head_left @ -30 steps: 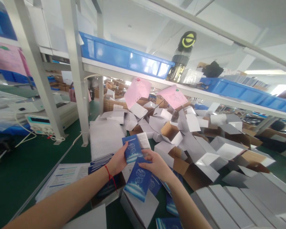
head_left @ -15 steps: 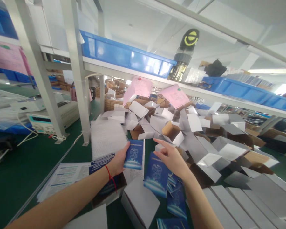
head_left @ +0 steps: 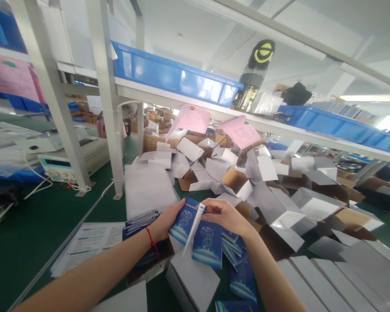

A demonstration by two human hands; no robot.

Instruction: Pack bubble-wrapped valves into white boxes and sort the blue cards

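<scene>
My left hand (head_left: pixel 168 220) grips a blue booklet (head_left: pixel 183 220) with a line drawing on its cover, thumb on the cover's upper edge. My right hand (head_left: pixel 225 215) is closed at the top of a narrow white folded paper (head_left: pixel 194 227), seen nearly edge-on against that booklet. Just under the right fingers is a second blue booklet (head_left: pixel 207 245); whether they grip it too, I cannot tell. Further blue booklets (head_left: pixel 242 277) lie fanned out below my right wrist. A closed white box (head_left: pixel 195 277) stands beneath both hands. Beside my left wrist, an open box holds stacked booklets (head_left: pixel 139 224).
Open white cartons (head_left: pixel 273 203) are heaped across the back and right. Bubble wrap (head_left: pixel 149 186) lies behind my left hand, printed sheets (head_left: pixel 87 242) to its left. A metal post (head_left: pixel 108 108) supports a shelf with blue bins (head_left: pixel 175 76). Flat white boxes (head_left: pixel 331 281) line the lower right.
My right hand has moved left and its fingers have closed at the white folded paper. The left booklet has tilted, and the booklet under my right hand has turned and shifted left.
</scene>
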